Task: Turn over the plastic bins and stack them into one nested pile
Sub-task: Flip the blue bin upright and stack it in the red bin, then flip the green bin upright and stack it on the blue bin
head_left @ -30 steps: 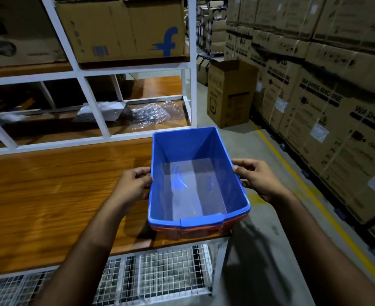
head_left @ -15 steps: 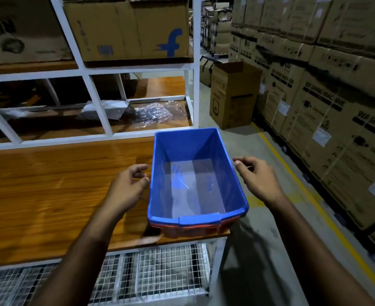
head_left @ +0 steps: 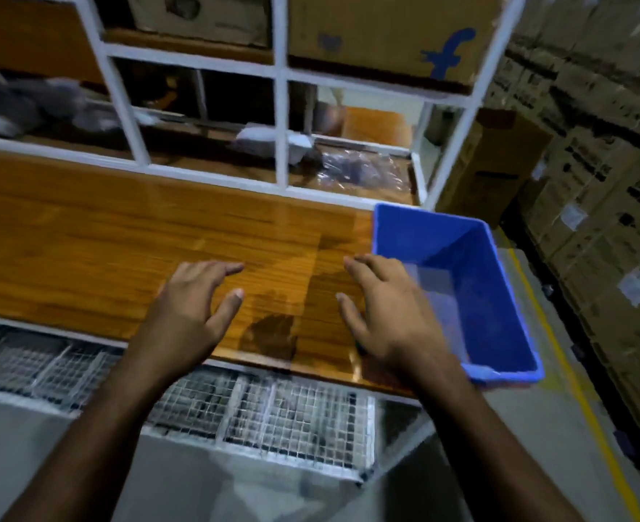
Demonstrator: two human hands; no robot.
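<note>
Both hands, left and right, are off the blue bin now, spread flat-fingered over the surface to its left.

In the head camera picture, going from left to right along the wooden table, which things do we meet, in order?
Left hand → right hand → blue bin, which stands open side up at the right end of the wooden table → stacked cardboard boxes across the aisle.
</note>
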